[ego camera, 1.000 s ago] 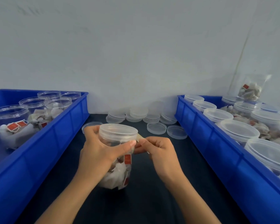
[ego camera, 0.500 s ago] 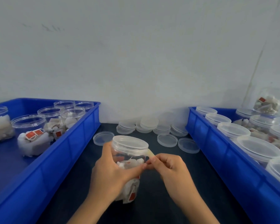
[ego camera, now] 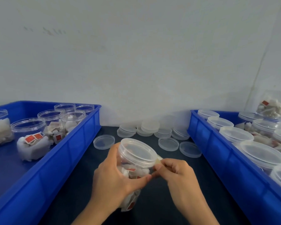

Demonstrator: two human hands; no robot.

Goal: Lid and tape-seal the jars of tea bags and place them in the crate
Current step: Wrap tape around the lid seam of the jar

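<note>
A clear plastic jar of tea bags (ego camera: 137, 159) with a lid on stands tilted over the dark table, low in the middle of the head view. My left hand (ego camera: 113, 181) grips its body from the left, thumb across the front. My right hand (ego camera: 177, 174) pinches a strip of pale tape (ego camera: 159, 159) at the jar's right side, just under the lid rim. The blue crate (ego camera: 217, 151) on the right holds several lidded jars. The blue crate (ego camera: 71, 143) on the left holds open jars of tea bags.
Loose clear lids (ego camera: 104, 142) lie on the dark table (ego camera: 152, 205) behind the jar, with stacks of lids (ego camera: 150, 127) against the white wall. One jar of tea bags (ego camera: 272, 106) sits on top of others at the far right.
The jar has tilted so its lid faces more towards me. My right hand still pinches the tape at the jar's right side. The camera has shifted, showing more of the left crate.
</note>
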